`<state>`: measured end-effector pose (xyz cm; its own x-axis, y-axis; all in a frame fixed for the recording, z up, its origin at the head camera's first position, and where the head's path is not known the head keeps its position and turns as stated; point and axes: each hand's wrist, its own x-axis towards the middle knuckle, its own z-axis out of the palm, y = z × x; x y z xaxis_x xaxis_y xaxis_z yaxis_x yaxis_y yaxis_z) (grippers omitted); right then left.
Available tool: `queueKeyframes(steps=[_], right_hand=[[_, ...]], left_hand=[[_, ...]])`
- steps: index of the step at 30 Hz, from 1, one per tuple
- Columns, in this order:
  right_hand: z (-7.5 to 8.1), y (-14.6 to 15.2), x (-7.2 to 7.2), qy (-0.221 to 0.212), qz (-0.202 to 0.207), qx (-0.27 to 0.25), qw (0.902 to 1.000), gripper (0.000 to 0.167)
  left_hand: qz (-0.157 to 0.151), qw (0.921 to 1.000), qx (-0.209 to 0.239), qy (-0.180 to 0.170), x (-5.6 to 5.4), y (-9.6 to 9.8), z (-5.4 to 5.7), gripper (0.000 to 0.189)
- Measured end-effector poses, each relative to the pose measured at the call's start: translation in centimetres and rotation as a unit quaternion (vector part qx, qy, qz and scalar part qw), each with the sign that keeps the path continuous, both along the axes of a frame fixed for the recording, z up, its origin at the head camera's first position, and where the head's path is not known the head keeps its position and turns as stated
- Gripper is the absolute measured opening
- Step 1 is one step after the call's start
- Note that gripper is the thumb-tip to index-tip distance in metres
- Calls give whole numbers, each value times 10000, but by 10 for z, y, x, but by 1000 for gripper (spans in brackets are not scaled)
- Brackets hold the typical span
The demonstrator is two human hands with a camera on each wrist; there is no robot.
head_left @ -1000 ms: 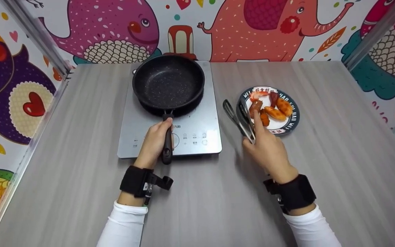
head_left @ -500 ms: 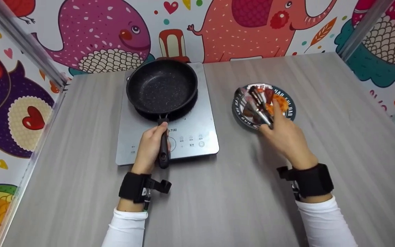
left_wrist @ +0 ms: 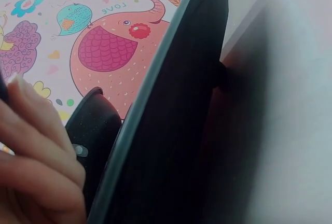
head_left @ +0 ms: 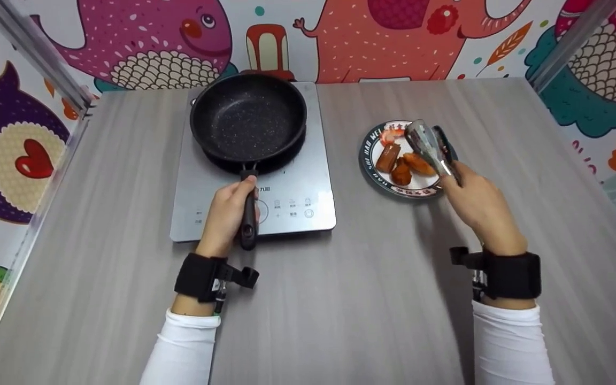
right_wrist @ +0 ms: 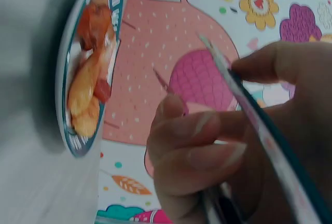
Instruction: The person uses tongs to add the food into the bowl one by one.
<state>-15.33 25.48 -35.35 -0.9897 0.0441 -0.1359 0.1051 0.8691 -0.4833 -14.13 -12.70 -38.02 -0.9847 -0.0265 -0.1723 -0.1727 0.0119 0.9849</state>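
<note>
In the head view my left hand (head_left: pixel 225 211) grips the handle (head_left: pixel 248 230) of a black frying pan (head_left: pixel 248 115), thumb along its top. The pan sits on a silver induction cooktop (head_left: pixel 308 176), its inside bare. My right hand (head_left: pixel 482 200) holds metal tongs (head_left: pixel 428 145) over the right side of a dark-rimmed plate (head_left: pixel 368 155). On that plate lie a brown sausage (head_left: pixel 389 157), a shrimp (head_left: pixel 391 137), a golden piece (head_left: pixel 418 164) and a dark orange piece (head_left: pixel 401 174); the tongs hide other food. In the right wrist view the tongs' arms stand apart, holding no food.
A grey wood-grain table (head_left: pixel 351 299) carries everything. Cartoon-printed walls (head_left: pixel 372 48) close it off at the back and both sides. A strip of table separates the cooktop from the plate.
My right hand has carried the tongs rightward from the plate's left side, across the food, to its right side. My left hand keeps its grip on the handle. The head view has shifted slightly.
</note>
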Motion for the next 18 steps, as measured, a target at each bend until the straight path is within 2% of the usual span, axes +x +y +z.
queueKeyframes(steps=[3,10,18], right_hand=[[0,8,2,14,71,2,10000,74],[3,26,1,-188,215,-280,9992,66],[1,41,3,-323,72,-415,9986,62]], left_hand=[[-84,9999,16,53,1,-2,0,43],[-60,9999,101,39,1,-1,0,41],[-27,10000,46,41,2,-1,-1,42]])
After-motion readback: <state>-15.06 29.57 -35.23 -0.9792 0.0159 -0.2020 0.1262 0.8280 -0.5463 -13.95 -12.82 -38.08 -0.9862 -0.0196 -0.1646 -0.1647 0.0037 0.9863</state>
